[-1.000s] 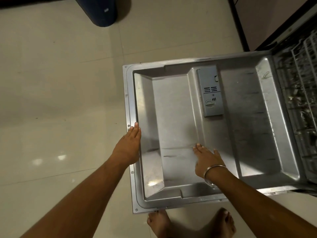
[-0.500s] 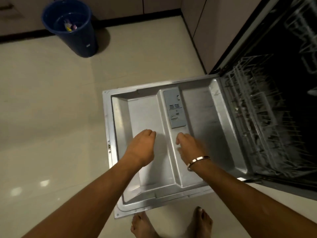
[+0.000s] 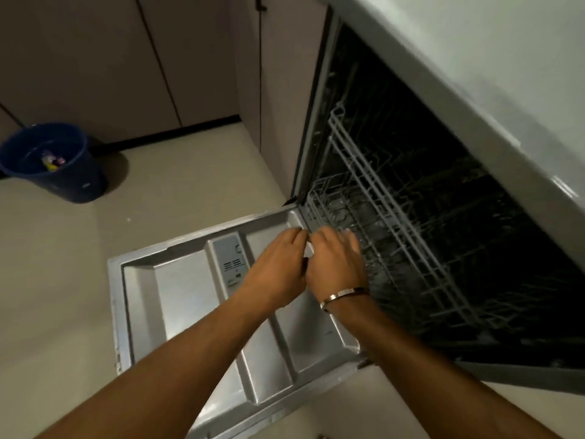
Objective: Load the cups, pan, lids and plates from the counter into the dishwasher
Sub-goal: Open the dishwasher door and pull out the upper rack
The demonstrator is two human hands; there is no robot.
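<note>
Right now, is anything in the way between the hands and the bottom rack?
Nothing visible is. The door lies fully open, and the left hand and right hand are at the front edge of the lower rack.

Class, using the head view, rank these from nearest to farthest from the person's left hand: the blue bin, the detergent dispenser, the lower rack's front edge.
From the left hand:
1. Lower rack's front edge, just ahead of the fingers.
2. Detergent dispenser, on the door, to the left.
3. Blue bin, far left on the floor.
</note>
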